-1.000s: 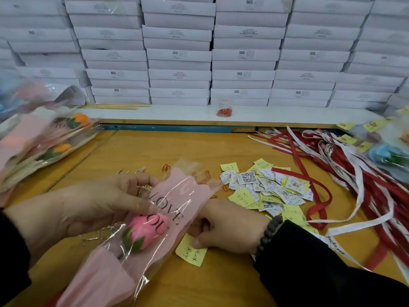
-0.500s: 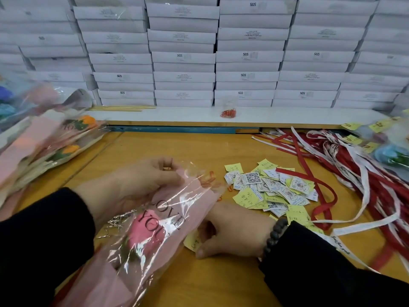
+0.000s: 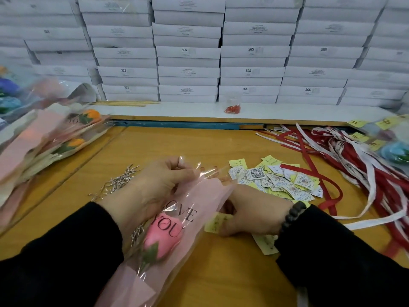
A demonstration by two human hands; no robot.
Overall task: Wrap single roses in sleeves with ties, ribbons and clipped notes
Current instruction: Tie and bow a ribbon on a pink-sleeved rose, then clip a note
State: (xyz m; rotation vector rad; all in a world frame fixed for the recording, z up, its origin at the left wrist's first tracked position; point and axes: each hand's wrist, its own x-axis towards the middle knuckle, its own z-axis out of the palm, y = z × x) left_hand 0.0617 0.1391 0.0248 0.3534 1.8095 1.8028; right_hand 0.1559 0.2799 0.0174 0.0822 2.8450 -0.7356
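Head view: my left hand (image 3: 155, 191) has moved from the sleeve's side to pinch the sleeve (image 3: 177, 218) at its top edge; my right hand (image 3: 250, 213) still grips the yellow note (image 3: 215, 222) beside it. Rose (image 3: 161, 240) sits inside, over the tabletop (image 3: 221, 273). Judged: note clipping next.

"LOVE YOU" on sleeve (image 3: 177, 220), "SGS" on white boxes (image 3: 188, 52)

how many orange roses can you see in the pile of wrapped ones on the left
2. One orange rose lies at the top right of the wrapped pile; the second orange rose lies just below it, nearer the table edge. Others may be hidden under the blurred sleeves.
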